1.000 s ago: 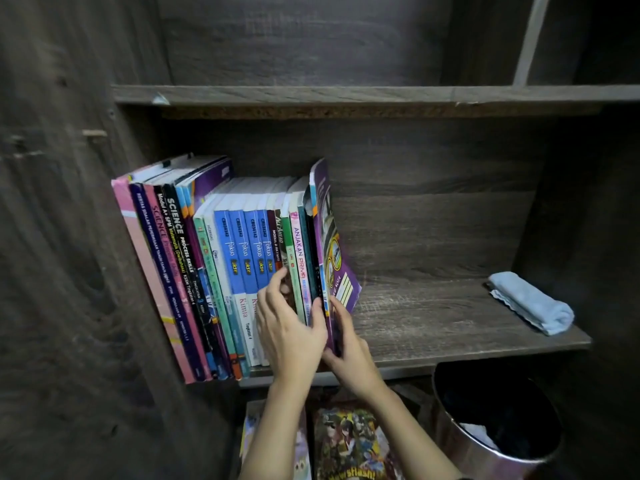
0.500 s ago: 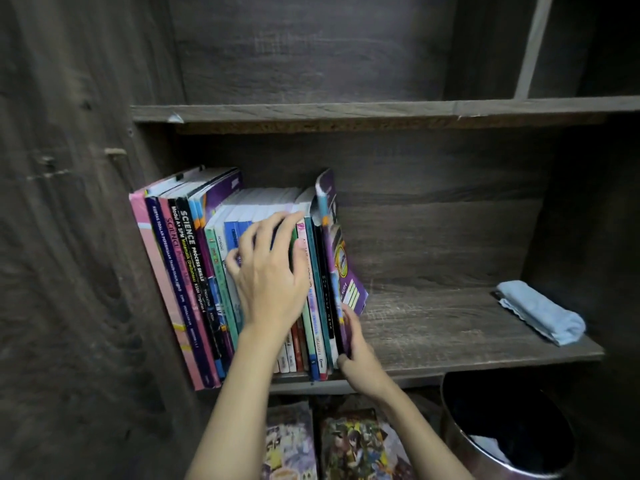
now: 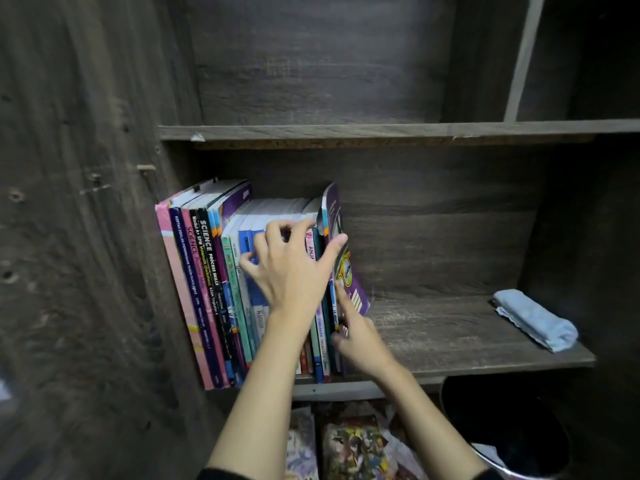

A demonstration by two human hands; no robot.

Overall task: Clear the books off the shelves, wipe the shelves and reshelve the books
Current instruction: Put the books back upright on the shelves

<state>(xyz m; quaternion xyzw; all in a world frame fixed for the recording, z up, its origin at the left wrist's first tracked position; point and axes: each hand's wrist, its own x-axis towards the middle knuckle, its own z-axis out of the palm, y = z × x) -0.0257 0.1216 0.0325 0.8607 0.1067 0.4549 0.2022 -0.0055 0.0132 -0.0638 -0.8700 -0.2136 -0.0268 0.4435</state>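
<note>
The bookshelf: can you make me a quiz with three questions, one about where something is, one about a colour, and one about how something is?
1. Where is the blue cloth? A on the floor; B at the right end of the shelf; C in the bin.
2. The end book that the right hand pinches is: A green; B white; C purple.
3. The books that the left hand grips are: A standing; B piled flat; C lying open.
Answers: B, the cloth lies far right on the shelf; C, its cover is purple; A, their spines face out in a row.
</note>
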